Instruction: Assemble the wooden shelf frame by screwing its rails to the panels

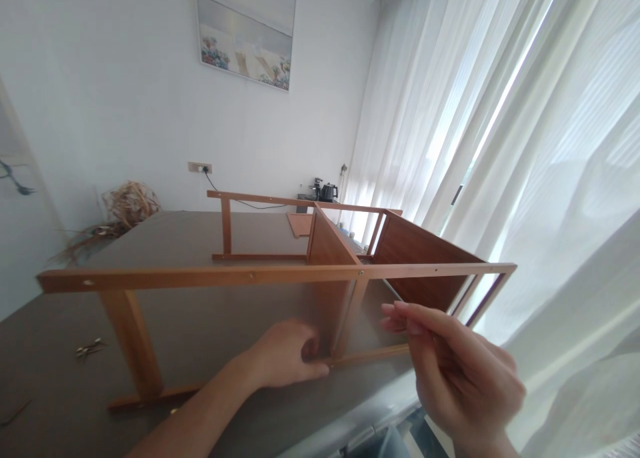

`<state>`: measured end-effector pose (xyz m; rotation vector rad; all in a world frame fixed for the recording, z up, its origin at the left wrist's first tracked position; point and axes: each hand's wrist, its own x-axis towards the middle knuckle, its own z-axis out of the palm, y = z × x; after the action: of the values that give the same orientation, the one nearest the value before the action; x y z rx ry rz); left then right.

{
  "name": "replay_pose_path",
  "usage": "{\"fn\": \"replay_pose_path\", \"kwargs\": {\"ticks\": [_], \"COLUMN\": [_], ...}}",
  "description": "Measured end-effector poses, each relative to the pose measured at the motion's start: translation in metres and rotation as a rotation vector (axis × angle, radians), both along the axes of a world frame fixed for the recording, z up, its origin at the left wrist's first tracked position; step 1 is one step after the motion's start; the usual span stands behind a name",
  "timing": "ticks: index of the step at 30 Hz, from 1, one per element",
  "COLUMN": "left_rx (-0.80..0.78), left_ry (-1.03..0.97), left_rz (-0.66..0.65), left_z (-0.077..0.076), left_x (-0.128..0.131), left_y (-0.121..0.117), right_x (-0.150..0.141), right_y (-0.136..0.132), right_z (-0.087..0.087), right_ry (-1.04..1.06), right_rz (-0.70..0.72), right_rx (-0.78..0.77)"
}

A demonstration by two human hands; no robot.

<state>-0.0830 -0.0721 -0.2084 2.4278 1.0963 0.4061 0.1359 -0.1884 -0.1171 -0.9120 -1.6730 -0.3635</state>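
A wooden shelf frame [280, 275] lies on its side on a dark table [200, 235], with brown panels [425, 261] fitted between its rails. My left hand [285, 358] rests on the table at the frame's lower rail, its fingers curled around the rail where an upright panel meets it. My right hand [450, 365] hovers just right of that spot, above the table's near edge, with its fingers pressed together in a pinch; whatever they hold is too small to make out.
Small metal fittings [90, 348] lie on the table at the left. A loose wooden piece [299, 223] and a bundle of dry straw [123, 211] sit at the far side. A kettle [327, 191] stands by the wall. White curtains [525, 145] hang at the right.
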Motion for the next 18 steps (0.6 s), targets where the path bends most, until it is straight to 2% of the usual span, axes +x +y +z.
{"fn": "replay_pose_path", "kwargs": {"ticks": [4,7,10,14,18], "left_rx": [0.080,0.146,0.184,0.169,0.118], "left_ry": [0.015,-0.023,-0.198,-0.465,-0.565], "left_rz": [-0.012,0.038,0.129,0.245,0.249], "left_z": [-0.003,-0.001,0.003,0.007,0.004], "left_x": [-0.001,0.003,0.014,0.038,0.067], "left_y": [-0.001,-0.007,-0.015,-0.027,-0.039], "right_x": [0.026,0.039,0.035,0.011,-0.013], "right_y": [0.008,0.028,0.050,0.073,0.084], "right_z": [-0.052,-0.078,-0.090,-0.101,-0.116], "right_ry": [0.152,0.146,0.260,0.574,0.799], "right_rz": [-0.031,0.041,0.262,0.647,0.860], "right_rx": [-0.235,-0.472,-0.643,-0.721,-0.777]}}
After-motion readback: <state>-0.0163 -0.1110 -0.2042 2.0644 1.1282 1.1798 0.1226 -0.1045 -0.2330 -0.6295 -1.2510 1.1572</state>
